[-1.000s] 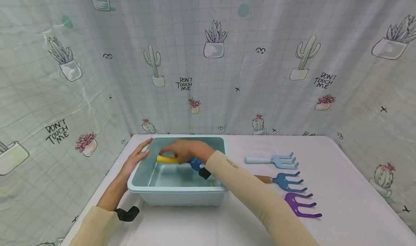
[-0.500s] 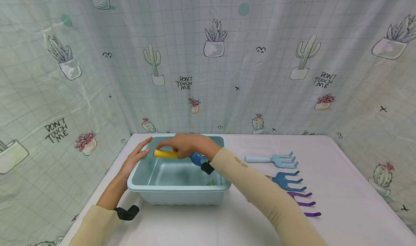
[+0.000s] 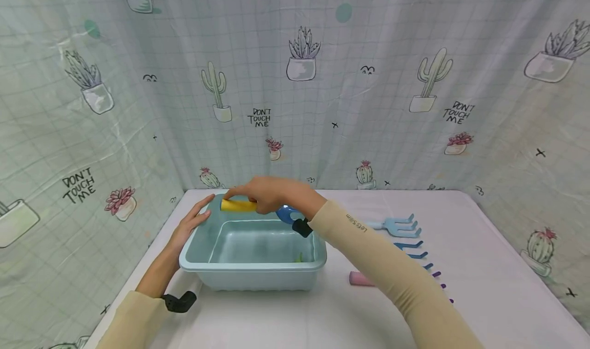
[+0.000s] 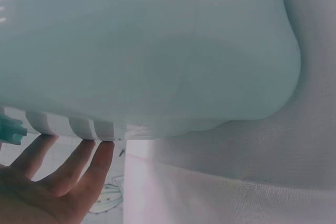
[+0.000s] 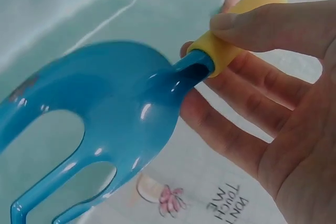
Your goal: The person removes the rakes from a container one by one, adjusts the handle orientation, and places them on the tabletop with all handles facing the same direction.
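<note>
My right hand [image 3: 272, 192] grips the yellow handle [image 3: 237, 205] of a garden hand rake, thumb on one side and fingers on the other. Its blue head [image 5: 126, 93] has bent tines, plain in the right wrist view. The rake is above the back part of a pale blue plastic tub [image 3: 253, 268]. Spread along the tub's left side is my left hand [image 3: 188, 223]; in the left wrist view its straight fingertips [image 4: 102, 148] touch the tub near the rim. A small green thing [image 3: 300, 258] shows at the tub's front right inside.
Right of the tub lie a light blue rake [image 3: 400, 227], a darker blue rake [image 3: 417, 255] and a purple one [image 3: 443, 286], partly behind my right sleeve. A pink handle [image 3: 361, 279] pokes out. A cactus-print curtain [image 3: 304, 108] encloses the back.
The right hand has lifted the yellow-handled hand rake up and toward the tub's back edge. The pink handle has come into view beside the sleeve. My left hand stays put.
</note>
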### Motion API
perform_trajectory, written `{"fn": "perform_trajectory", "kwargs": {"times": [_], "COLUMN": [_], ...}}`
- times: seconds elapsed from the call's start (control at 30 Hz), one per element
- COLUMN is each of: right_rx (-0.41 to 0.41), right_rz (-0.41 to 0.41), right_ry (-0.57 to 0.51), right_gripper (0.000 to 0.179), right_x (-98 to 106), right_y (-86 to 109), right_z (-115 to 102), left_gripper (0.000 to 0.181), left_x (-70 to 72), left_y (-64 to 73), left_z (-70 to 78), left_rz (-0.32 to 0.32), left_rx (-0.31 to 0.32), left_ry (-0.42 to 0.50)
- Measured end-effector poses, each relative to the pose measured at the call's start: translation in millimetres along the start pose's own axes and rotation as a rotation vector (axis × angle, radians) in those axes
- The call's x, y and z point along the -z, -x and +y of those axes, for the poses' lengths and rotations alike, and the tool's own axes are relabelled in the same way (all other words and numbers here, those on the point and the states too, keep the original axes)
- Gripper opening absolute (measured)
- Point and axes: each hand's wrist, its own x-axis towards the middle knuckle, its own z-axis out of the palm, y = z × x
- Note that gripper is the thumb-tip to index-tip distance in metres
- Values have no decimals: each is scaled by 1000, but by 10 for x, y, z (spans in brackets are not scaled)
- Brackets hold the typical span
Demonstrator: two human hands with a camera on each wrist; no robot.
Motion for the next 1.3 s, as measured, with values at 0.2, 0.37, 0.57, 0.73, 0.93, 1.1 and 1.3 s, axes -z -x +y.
{"fn": "perform_trajectory", "kwargs": {"times": [0.2,0.37,0.57,0.73,0.93,1.1,1.3], "right_rx": [2,-36,-77,-105,-129,-150,-209], "right_rz": [23,23,47,68,84,89,89], "right_ry": [20,29,76,65,30,15,31], "right_gripper": [76,75,75,74,73,72,72], "right_x": [140,235,331,395,434,457,451], "right_y": [93,188,337,485,684,871,1095], "right_z": [-25,-30,25,106,231,372,559], "left_gripper": [60,60,60,60,62,62,61], "left_x": [2,-2,-8,-13,-19,-24,-17], "left_y": [22,21,12,6,16,26,27], "left_z": [19,5,-2,-2,-19,-2,-3], "left_rz": [2,-11,1,-1,2,7,0], "left_rx": [1,2,3,-9,-15,-10,-17], "left_ry": [21,36,31,30,10,20,20]}}
